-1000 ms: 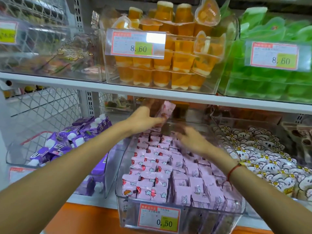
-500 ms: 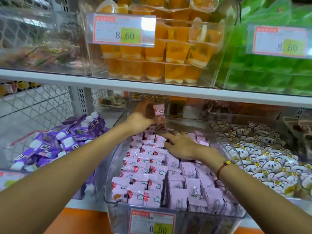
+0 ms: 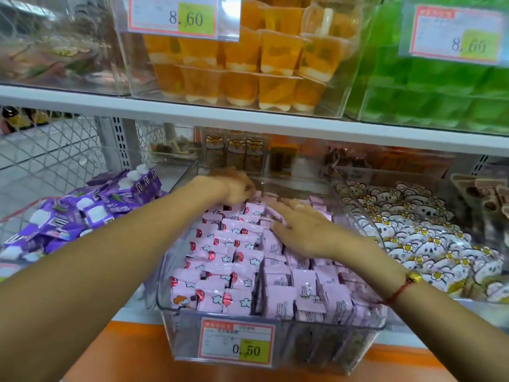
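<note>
left hand (image 3: 235,188): at the back of the clear bin (image 3: 316,347), knuckles up, on the far end of the left rows of pink packets (image 3: 234,244).
left fingers (image 3: 248,190): curled downward, with the tips hidden among the rearmost packets; i cannot tell whether they pinch one or only press on it.
right hand (image 3: 305,232): lies palm down on top of the packets, right of the bin's middle.
right fingers (image 3: 286,210): straight and slightly spread, flat on the wrappers and gripping nothing; the tips point toward the left hand and stop just beside it.
pink packets: stand in tight rows that fill the bin; the left rows show cloud and red prints, the right rows plain printed backs.
clear bin: sits on the lower shelf with its front edge toward the camera and a price tag (image 3: 237,343) reading 0.50 on its front wall.
bracelet (image 3: 402,290): a red string with a gold bead on the right wrist.
left neighbour: purple pouches (image 3: 82,213) heaped in a wire basket.
right neighbour: white cat-face packets (image 3: 429,244) in another clear bin.
upper shelf (image 3: 248,119): holds orange jelly cups (image 3: 248,67) and green jelly cups (image 3: 429,86), each tagged 8.60.
</note>
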A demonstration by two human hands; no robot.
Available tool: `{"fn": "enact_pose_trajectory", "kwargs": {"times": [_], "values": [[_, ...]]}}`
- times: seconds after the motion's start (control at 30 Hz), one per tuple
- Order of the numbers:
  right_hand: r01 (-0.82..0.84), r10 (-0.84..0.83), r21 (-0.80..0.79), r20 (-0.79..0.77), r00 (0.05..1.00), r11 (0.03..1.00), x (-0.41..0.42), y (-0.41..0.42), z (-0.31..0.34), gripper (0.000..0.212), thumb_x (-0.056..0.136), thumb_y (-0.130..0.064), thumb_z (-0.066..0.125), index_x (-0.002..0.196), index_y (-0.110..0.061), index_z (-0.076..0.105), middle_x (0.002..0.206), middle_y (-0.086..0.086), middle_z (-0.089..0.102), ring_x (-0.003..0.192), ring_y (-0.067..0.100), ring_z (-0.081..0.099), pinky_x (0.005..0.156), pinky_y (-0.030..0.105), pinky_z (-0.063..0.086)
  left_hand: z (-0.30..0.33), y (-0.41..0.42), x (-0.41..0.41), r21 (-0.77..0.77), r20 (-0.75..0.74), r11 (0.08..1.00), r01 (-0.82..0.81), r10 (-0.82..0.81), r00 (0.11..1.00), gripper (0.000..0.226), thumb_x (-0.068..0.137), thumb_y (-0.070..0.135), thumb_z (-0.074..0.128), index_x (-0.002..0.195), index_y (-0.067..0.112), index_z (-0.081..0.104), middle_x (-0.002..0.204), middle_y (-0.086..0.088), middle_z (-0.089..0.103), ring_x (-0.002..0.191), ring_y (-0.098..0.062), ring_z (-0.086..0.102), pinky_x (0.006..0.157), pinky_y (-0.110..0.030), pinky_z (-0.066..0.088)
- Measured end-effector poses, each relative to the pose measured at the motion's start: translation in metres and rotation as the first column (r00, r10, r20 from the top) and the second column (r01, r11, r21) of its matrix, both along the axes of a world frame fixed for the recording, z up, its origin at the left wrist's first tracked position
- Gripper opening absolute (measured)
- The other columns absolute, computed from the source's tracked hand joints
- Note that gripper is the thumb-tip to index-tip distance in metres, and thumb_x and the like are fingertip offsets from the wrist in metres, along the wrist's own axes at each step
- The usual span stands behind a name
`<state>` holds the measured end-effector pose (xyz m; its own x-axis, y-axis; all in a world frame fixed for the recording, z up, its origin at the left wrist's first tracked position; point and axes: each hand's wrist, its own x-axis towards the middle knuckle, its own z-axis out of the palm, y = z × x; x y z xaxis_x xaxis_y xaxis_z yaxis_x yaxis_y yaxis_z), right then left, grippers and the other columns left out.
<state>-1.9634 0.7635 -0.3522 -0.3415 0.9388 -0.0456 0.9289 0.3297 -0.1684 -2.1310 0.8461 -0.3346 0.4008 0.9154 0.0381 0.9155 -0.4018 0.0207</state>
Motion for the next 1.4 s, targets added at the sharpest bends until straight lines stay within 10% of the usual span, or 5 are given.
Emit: {"fn": "enact_pose_trajectory", "kwargs": {"times": [0.1, 0.3, 0.7, 0.87, 1.4], "values": [[-0.043, 0.044, -0.046, 0.008, 0.999, 0.998, 0.014, -0.027, 0.001, 0.055, 0.1, -0.042, 0.028, 0.151, -0.03, 0.01, 0.16, 0.002, 0.005, 0.146, 0.022, 0.006, 0.117, 0.038, 0.012, -0.003, -0.012, 0.009, 0.119, 0.113, 0.991, 0.066, -0.079, 0.99, 0.036, 0.099, 0.037, 0.035, 0.129, 0.021, 0.05, 0.133, -0.005, 0.051, 0.115, -0.024, 0.05, 0.096, -0.042, 0.044], [-0.061, 0.066, -0.091, 0.056, 0.996, 0.994, 0.019, -0.053, -0.013, 0.057, 0.098, -0.052, 0.017, 0.151, -0.034, 0.002, 0.16, -0.003, 0.002, 0.147, 0.016, -0.001, 0.119, 0.037, 0.002, -0.015, -0.023, 0.005, -0.255, -0.087, 0.967, -0.016, -0.006, 0.996, 0.052, 0.102, 0.042, 0.022, 0.15, 0.023, 0.018, 0.156, -0.006, 0.024, 0.141, -0.027, 0.026, 0.112, -0.038, 0.024], [-0.032, 0.15, 0.326, -0.343, 0.927, 0.945, 0.018, -0.092, -0.005, 0.028, 0.095, -0.037, 0.046, 0.116, -0.027, 0.06, 0.112, -0.007, 0.06, 0.109, 0.01, 0.048, 0.087, 0.023, 0.036, -0.001, -0.174, -0.012, 0.285, 0.424, 0.958, 0.009, -0.134, 0.895, 0.027, 0.094, 0.038, 0.047, 0.12, 0.036, 0.053, 0.129, 0.015, 0.054, 0.117, -0.01, 0.051, 0.095, -0.035, 0.042], [-0.198, 0.265, 0.319, -0.184, 0.946, 0.927, 0.012, -0.123, -0.007, 0.026, 0.09, -0.047, 0.053, 0.106, -0.028, 0.06, 0.078, -0.018, 0.045, 0.083, 0.006, 0.038, 0.07, 0.024, 0.028, -0.023, -0.221, -0.027, 0.306, 0.229, 0.945, 0.118, -0.194, 0.954, 0.036, 0.096, 0.051, 0.036, 0.126, 0.037, 0.048, 0.125, 0.019, 0.053, 0.118, -0.005, 0.046, 0.089, -0.024, 0.038], [-0.087, 0.183, 0.224, -0.454, 0.872, 0.971, 0.004, -0.114, -0.007, 0.023, 0.087, -0.046, 0.055, 0.107, -0.034, 0.056, 0.086, -0.014, 0.047, 0.084, -0.008, 0.043, 0.071, 0.01, 0.033, -0.032, -0.203, -0.043, 0.27, 0.257, 0.96, 0.073, -0.145, 0.955, 0.026, 0.094, 0.047, 0.043, 0.116, 0.039, 0.055, 0.117, 0.024, 0.051, 0.11, -0.001, 0.043, 0.074, -0.024, 0.041]]}}
